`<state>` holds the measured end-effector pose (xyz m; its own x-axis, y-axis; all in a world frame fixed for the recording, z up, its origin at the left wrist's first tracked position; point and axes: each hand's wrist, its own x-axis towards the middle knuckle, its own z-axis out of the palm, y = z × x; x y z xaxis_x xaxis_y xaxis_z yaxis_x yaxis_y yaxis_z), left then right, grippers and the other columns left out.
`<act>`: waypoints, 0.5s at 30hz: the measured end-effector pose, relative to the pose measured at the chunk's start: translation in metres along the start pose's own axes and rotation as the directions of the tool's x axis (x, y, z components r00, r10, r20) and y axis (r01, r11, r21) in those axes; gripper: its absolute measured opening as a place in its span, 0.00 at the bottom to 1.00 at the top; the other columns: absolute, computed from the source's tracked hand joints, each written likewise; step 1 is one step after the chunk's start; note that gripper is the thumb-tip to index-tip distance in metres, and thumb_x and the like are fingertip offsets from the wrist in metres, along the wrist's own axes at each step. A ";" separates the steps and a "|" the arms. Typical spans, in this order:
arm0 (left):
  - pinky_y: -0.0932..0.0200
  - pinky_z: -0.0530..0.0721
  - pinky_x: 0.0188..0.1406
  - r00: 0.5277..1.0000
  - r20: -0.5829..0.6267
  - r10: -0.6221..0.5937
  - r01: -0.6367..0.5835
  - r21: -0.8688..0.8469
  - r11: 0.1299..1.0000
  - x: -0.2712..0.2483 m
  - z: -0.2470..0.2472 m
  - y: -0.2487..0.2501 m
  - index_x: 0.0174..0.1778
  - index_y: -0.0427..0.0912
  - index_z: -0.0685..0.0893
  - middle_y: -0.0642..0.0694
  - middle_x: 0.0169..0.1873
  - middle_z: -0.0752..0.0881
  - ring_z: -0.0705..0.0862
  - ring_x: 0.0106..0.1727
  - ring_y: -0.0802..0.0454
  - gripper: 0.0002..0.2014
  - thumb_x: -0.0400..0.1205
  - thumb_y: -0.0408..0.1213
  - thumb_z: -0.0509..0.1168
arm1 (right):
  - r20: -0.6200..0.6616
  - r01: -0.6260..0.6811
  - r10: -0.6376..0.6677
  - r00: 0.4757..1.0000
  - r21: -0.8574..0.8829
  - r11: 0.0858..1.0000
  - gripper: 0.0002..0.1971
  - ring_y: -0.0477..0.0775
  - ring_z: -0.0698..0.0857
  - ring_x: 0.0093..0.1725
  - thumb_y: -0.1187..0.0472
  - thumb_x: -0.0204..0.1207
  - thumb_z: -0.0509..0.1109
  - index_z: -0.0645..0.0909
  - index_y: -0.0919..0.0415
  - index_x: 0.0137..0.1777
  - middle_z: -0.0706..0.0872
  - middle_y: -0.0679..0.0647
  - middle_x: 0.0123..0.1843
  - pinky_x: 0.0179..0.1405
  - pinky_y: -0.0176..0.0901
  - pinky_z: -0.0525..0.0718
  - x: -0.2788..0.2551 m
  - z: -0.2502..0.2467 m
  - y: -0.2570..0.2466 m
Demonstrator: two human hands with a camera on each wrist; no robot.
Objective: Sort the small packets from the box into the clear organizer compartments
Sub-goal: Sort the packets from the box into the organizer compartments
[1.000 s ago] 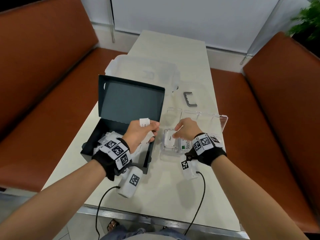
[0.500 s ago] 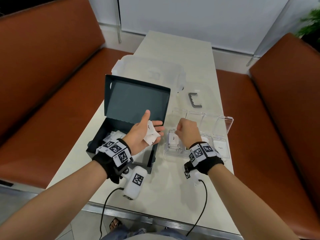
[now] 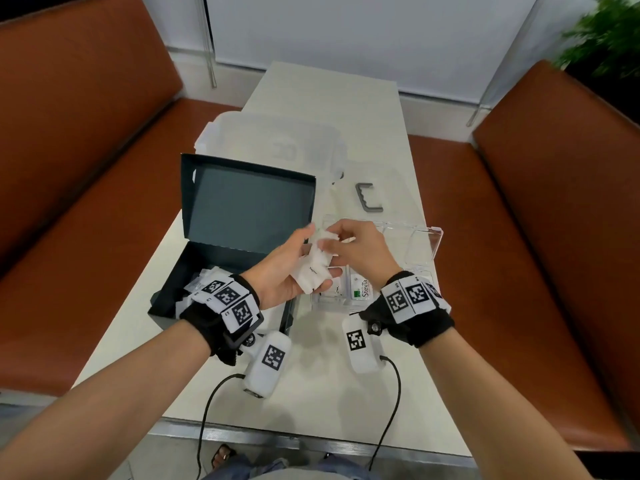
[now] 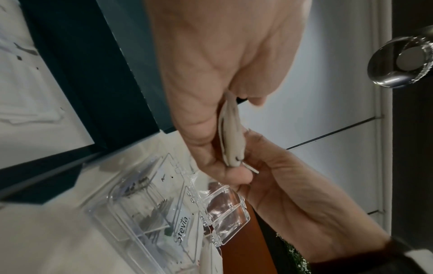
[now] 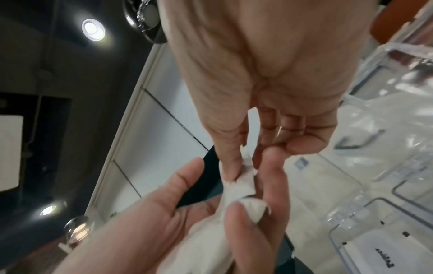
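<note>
My left hand [image 3: 298, 261] is palm up over the right edge of the dark box [image 3: 166, 306], its fingers curled round a small stack of white packets [image 3: 313, 268]. With thumb and forefinger my right hand [image 3: 332, 242] pinches the top end of one packet [image 5: 239, 187] in that stack. From the left wrist view the packets [image 4: 230, 133] show edge-on between both hands. More white packets [image 3: 204, 278] lie in the box. The clear organizer [image 3: 426, 244] sits just right of the box with its lid open. A Stevia packet [image 3: 360, 289] and another white packet lie in its near compartments.
A translucent plastic tub [image 3: 277, 147] stands behind the box's raised lid [image 3: 249, 206]. A grey bracket-shaped piece [image 3: 367, 197] lies beyond the organizer. Brown benches flank the narrow white table [image 3: 329, 393]. Two cables hang from my wrists over the near edge.
My right hand left the organizer and came across to the left hand, taking hold of a packet. The left hand turned palm up and rose with the packets.
</note>
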<state>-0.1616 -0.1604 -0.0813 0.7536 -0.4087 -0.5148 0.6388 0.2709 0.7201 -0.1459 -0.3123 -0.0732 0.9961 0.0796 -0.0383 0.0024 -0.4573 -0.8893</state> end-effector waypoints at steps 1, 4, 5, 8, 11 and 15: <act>0.55 0.88 0.36 1.000 -0.006 0.014 -0.014 0.023 1.000 0.001 0.000 -0.001 0.63 0.36 0.83 0.36 0.54 0.90 0.90 0.48 0.45 0.25 0.86 0.55 0.57 | -0.007 -0.017 0.018 1.000 0.038 0.999 0.02 0.43 0.83 0.34 0.63 0.74 0.75 0.85 0.59 0.44 0.86 0.47 0.35 0.36 0.34 0.80 0.001 -0.005 0.001; 0.52 0.86 0.45 0.993 -0.060 0.105 -0.094 0.163 0.982 0.006 -0.002 -0.002 0.65 0.38 0.83 0.37 0.57 0.89 0.88 0.48 0.47 0.18 0.86 0.46 0.62 | 0.038 -0.062 0.060 0.997 0.061 0.996 0.01 0.49 0.87 0.34 0.63 0.80 0.69 0.83 0.58 0.48 0.90 0.58 0.41 0.34 0.39 0.82 0.001 -0.022 -0.001; 0.48 0.84 0.49 0.988 -0.072 0.137 -0.120 0.210 0.970 0.007 -0.003 -0.002 0.64 0.38 0.84 0.37 0.58 0.89 0.87 0.49 0.47 0.17 0.86 0.45 0.64 | 0.084 -0.078 0.074 0.994 0.046 0.996 0.03 0.54 0.89 0.36 0.63 0.81 0.67 0.82 0.59 0.50 0.90 0.63 0.44 0.36 0.43 0.86 0.001 -0.027 -0.001; 0.42 0.80 0.53 0.975 -0.078 0.209 -0.177 0.299 0.938 0.008 -0.002 -0.001 0.59 0.36 0.86 0.34 0.55 0.88 0.86 0.50 0.43 0.15 0.82 0.43 0.69 | 0.273 -0.101 0.090 0.958 0.028 0.994 0.07 0.63 0.89 0.34 0.66 0.82 0.67 0.81 0.63 0.58 0.86 0.64 0.41 0.29 0.47 0.89 -0.003 -0.032 -0.005; 0.53 0.85 0.42 0.967 -0.061 0.247 -0.202 0.402 0.893 0.009 -0.003 0.001 0.48 0.38 0.89 0.37 0.47 0.89 0.85 0.43 0.51 0.12 0.77 0.44 0.74 | 0.317 -0.057 0.058 0.947 -0.012 0.998 0.14 0.57 0.87 0.26 0.68 0.76 0.73 0.79 0.59 0.60 0.79 0.58 0.39 0.21 0.43 0.85 -0.005 -0.029 -0.005; 0.59 0.85 0.32 0.953 -0.116 0.281 -0.211 0.411 0.887 0.012 -0.007 0.001 0.45 0.38 0.89 0.43 0.36 0.88 0.85 0.35 0.54 0.08 0.77 0.40 0.75 | 0.214 -0.152 0.122 0.969 0.126 0.980 0.21 0.54 0.87 0.29 0.66 0.71 0.78 0.75 0.62 0.62 0.83 0.61 0.44 0.22 0.42 0.83 -0.007 -0.027 0.004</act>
<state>-0.1503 -0.1586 -0.0901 0.9154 -0.2124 -0.3420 0.3434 -0.0318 0.9387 -0.1507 -0.3382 -0.0639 0.9468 0.2105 -0.2434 -0.1598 -0.3489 -0.9234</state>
